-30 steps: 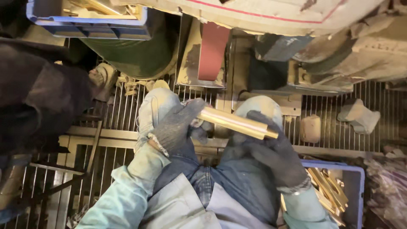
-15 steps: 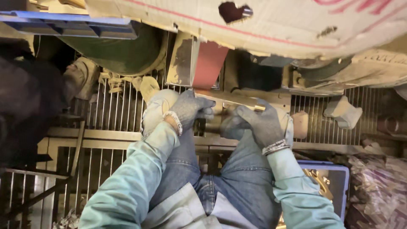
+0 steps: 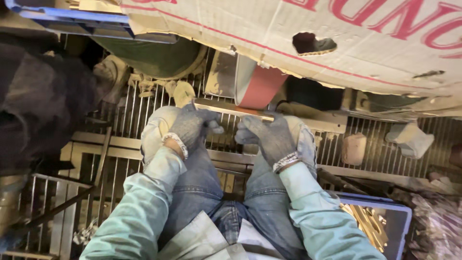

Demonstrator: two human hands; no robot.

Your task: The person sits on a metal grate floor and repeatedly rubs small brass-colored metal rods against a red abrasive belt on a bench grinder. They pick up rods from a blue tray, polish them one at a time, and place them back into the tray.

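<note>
— What do the gloved hands hold?
— The left hand (image 3: 192, 126) and right hand (image 3: 267, 136) each close around an end of a brass bar (image 3: 230, 110), which spans the gap between them.
— And the bar's middle?
— It touches the reddish sanding belt (image 3: 259, 87) just above the hands. A blue crate of brass pieces (image 3: 373, 222) sits below the right forearm.

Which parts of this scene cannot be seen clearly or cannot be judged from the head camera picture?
- Metal bar: its middle lies behind the red belt, so the contact spot is hidden.
- The belt's upper part is covered by the cardboard sheet.
- Left hand and right hand: gloves and the bar hide the fingertips.
- Blue crate: cut off by the bottom edge; its brass pieces cannot be counted.
- The dark shape at the left is blurred.
</note>
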